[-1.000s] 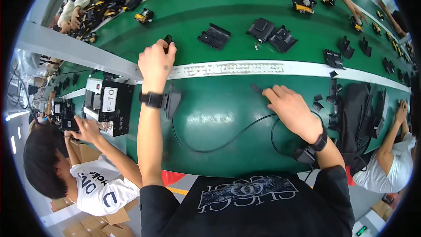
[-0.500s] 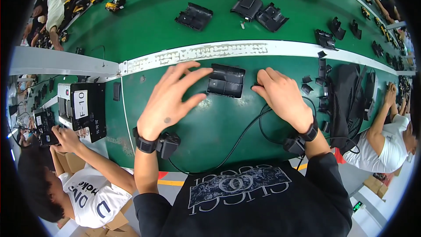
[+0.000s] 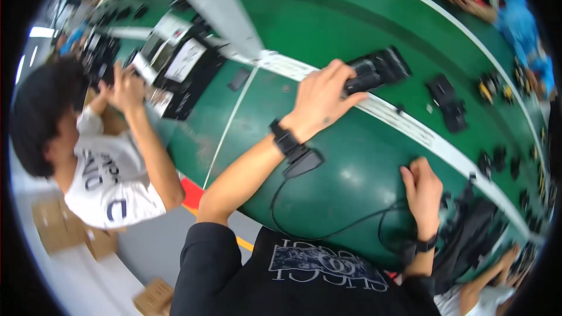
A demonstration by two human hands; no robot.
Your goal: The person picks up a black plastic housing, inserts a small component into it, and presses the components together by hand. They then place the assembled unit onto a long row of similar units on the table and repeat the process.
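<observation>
My left hand (image 3: pixel 325 96) reaches across the white rail, its thumb and fingers closed around a black plastic shell (image 3: pixel 364 77). Right beside that shell, touching or nearly so, lies another black shell (image 3: pixel 391 65) on the green surface beyond the rail. Over the near green table (image 3: pixel 328 181), my right hand (image 3: pixel 424 190) is curled with the thumb against the fingers. Whatever it may hold is hidden. Both wrists carry black strapped devices, and the left one (image 3: pixel 301 155) trails a black cable (image 3: pixel 328 235).
More black shells (image 3: pixel 448 102) sit beyond the white rail (image 3: pixel 421 131). A grey post (image 3: pixel 219 6) rises at the rail's left. Left of me, a person in white (image 3: pixel 117 169) works near a black-and-white box machine (image 3: pixel 184 73). A black bag (image 3: pixel 471 228) lies at the right.
My view has turned left. The black shell has gone from the near table to beyond the rail in my left hand, which was open before. My right hand stays over the near table.
</observation>
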